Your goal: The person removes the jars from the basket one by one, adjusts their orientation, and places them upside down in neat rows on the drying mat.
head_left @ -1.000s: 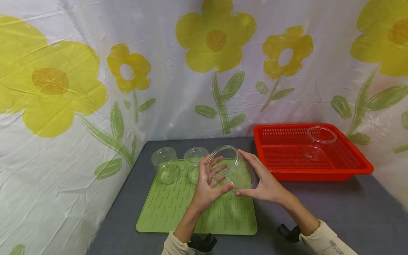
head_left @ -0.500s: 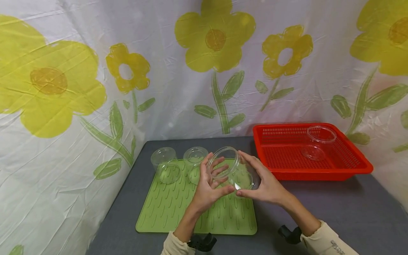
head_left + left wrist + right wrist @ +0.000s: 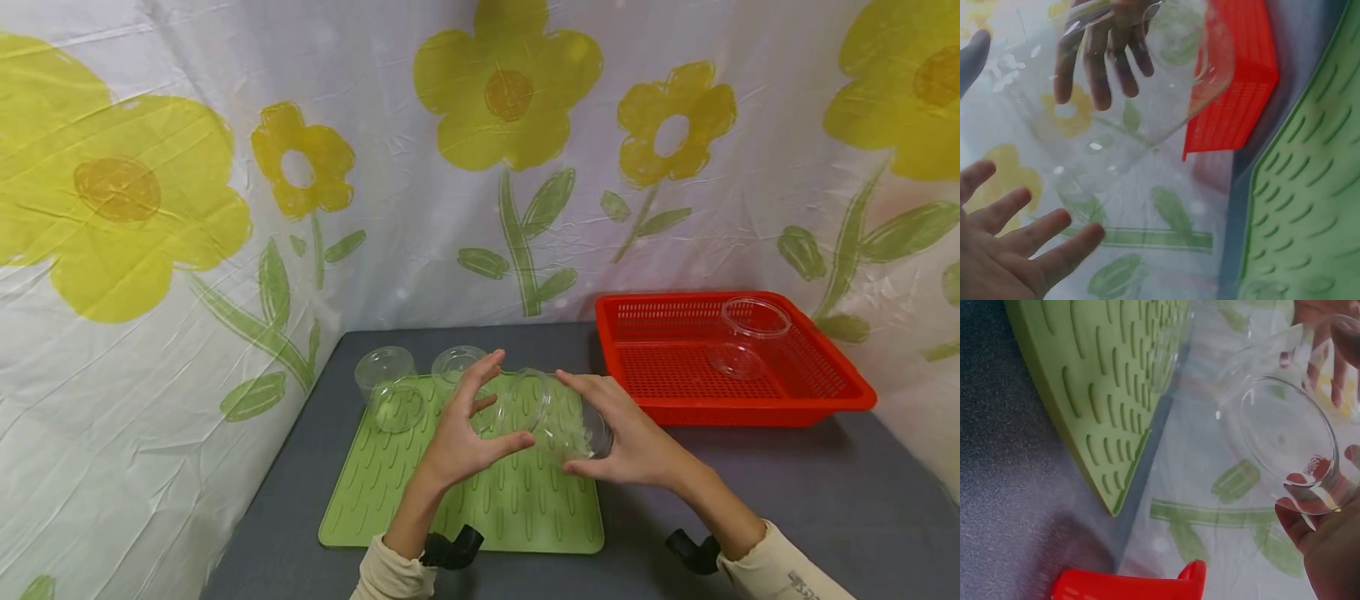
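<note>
My right hand (image 3: 630,433) grips a clear plastic jar (image 3: 555,421) around its base end, thumb below and fingers above. The jar is tilted on its side over the green mat (image 3: 450,512), its open rim facing my left hand (image 3: 457,442). Fingers spread and thumb out, the left hand stands beside the rim. In the left wrist view its fingers are apart from the jar (image 3: 1116,134), while the right fingers show through the wall. The right wrist view shows the jar's round base (image 3: 1285,434) close to the right palm.
Two more clear jars, one at the left (image 3: 386,387) and one beside it (image 3: 456,365), stand at the mat's back edge. A red basket (image 3: 735,414) at the back right holds another clear jar (image 3: 756,329). Flower-printed cloth (image 3: 420,283) hangs behind the grey table (image 3: 277,533).
My left hand has come off the jar and moved a little left, fingers spreading. The jar has dropped slightly and tipped further onto its side, with the right hand moving slightly down.
</note>
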{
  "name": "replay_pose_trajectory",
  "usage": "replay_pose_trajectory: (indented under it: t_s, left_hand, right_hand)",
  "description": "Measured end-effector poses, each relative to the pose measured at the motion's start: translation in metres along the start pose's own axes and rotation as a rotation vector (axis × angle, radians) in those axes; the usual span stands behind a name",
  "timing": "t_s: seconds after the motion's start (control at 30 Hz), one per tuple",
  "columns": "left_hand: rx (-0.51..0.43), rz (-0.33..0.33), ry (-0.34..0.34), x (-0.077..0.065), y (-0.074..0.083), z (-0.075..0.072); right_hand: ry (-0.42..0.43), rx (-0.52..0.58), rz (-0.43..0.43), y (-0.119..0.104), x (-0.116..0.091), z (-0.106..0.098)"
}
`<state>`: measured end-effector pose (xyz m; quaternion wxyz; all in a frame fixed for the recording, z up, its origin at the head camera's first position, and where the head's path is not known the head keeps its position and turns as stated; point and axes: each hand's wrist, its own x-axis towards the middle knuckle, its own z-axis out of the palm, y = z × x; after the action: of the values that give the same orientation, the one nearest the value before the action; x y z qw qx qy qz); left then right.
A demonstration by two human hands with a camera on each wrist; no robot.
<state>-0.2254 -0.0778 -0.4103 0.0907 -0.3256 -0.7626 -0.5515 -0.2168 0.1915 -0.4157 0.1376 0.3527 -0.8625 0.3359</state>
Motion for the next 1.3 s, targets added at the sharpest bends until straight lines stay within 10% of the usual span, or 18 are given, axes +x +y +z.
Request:
replay_pose_trajectory:
  t_s: [0.33, 0.97, 1.3]
  left_hand:
    - [0.175, -0.066, -0.113, 0.002, 0.009, -0.004]
    - [0.056, -0.056, -0.095, -0.004, 0.000, -0.001]
    - [-0.036, -0.033, -0.040, -0.009, -0.008, -0.002]
  right_hand:
    - [-0.025, -0.127, -0.040, -0.007, 0.001, 0.000]
    - [-0.033, -0.176, -0.032, -0.011, 0.001, -0.002]
    - [-0.009, -0.029, 0.068, -0.007, -0.004, -0.007]
